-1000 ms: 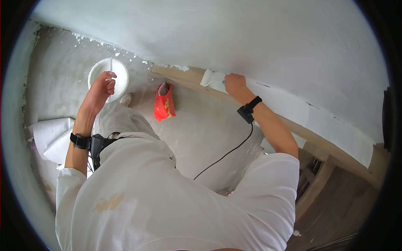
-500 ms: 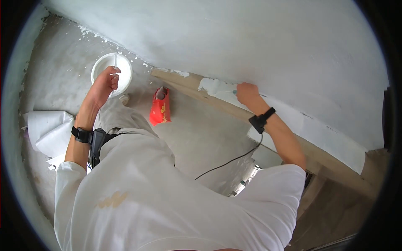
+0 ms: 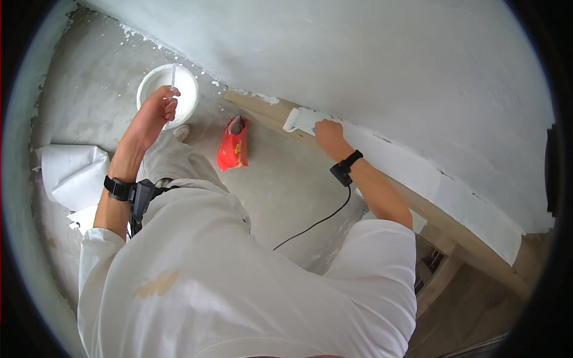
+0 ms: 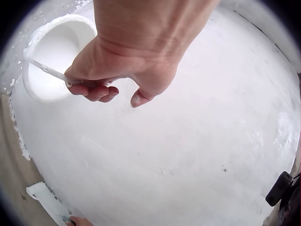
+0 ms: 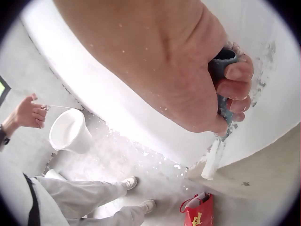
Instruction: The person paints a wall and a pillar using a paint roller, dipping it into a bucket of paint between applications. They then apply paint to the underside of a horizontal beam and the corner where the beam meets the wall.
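My right hand [image 3: 329, 136] grips the blue-green handle [image 5: 225, 109] of a paint roller. The white roller head [image 3: 290, 120] lies on a wooden ledge [image 3: 262, 113] along the wall, at the left end of a white-coated strip [image 3: 430, 173]. Curled fingers of my left hand [image 3: 156, 113] hold the bail [image 4: 49, 70] of a white bucket [image 5: 83, 139]. White paint shows inside the bucket, which hangs tilted below the hand in the right wrist view. Part of the roller handle is hidden by my right palm and fingers.
A red bag [image 3: 231, 149] stands on the grey floor below the ledge. White sheeting [image 3: 74, 176] lies at the left. The pale wall [image 3: 358, 53] rises behind the ledge, and a black cable [image 3: 313, 224] hangs from the right wrist.
My right hand and the roller slid right along the ledge, then back left to the strip's end. The left hand keeps hold of the bucket's bail, and the view has shifted slightly.
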The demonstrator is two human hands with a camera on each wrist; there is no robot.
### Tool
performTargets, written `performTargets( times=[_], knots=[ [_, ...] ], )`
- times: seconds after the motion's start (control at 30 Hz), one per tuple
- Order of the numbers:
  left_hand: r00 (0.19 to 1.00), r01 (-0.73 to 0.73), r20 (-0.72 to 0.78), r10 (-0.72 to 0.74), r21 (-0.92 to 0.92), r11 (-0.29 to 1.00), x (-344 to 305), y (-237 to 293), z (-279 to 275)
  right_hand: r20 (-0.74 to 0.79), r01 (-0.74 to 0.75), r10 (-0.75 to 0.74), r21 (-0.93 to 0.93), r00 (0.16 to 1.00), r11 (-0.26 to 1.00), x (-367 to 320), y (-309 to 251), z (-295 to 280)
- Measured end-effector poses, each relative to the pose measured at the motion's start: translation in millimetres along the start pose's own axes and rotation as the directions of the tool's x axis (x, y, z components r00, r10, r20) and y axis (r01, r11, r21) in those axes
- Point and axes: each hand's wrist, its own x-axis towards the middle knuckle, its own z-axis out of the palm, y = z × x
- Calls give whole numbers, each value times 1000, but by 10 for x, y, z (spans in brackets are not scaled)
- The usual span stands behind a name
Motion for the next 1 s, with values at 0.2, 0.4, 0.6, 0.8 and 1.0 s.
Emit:
performTargets(
  times=[0.2, 0.4, 0.6, 0.8, 1.0],
  knots=[
    [999, 39, -25, -39, 6, 999, 33, 8, -5, 16, -23, 23, -13, 1000, 1000, -402, 48, -344],
    [998, 46, -47, -46, 1, 999, 30, -11, -21, 72, -72, 77, -71, 994, 995, -806, 385, -845],
    [999, 26, -38, -27, -6, 1000, 6, -9, -18, 19, -51, 52, -13, 998, 999, -184, 305, -380],
    [999, 11, -48, -9, 34, 999, 0, -4, 24, -35, -12, 13, 26, 999, 1000, 504, 88, 92],
    [994, 10, -112, -5, 46, 999, 20, -24, 34, 12, -10, 9, 37, 1000, 999, 885, -49, 311]
  ],
)
